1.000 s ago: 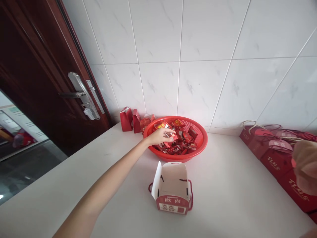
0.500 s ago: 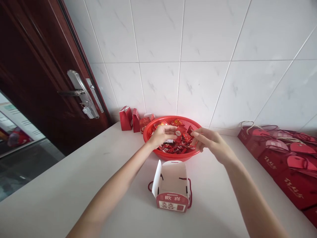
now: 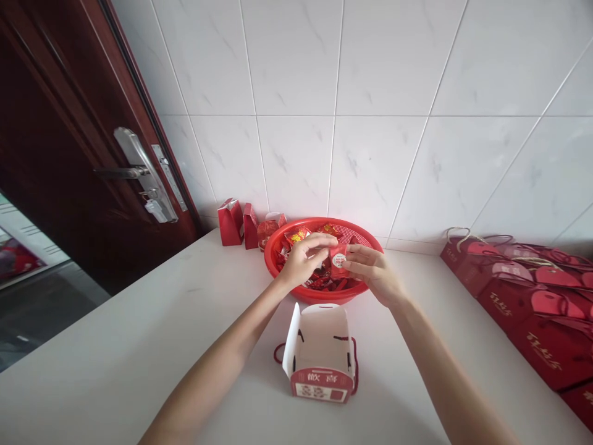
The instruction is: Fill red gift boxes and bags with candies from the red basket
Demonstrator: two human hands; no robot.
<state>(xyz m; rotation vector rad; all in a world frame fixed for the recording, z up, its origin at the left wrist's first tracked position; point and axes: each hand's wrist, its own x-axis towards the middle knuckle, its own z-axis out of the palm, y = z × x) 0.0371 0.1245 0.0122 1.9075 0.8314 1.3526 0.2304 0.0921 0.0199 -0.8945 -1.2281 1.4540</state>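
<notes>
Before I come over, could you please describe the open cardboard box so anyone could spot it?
On the white countertop, find the red plastic basket near the wall. The open cardboard box stands in front of it; its exposed white interior sets it apart from the red gift bags at right.

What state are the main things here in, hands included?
Small red packet with round white label: held between both hands
Bare left hand: closed on packet's left edge
Bare right hand: closed on its right edge
Red-and-white cardboard box: open, side flap raised
Round red plastic basket: holding shiny red packets
Dark red wooden door: open
Red paper gift bags: packed together
</notes>
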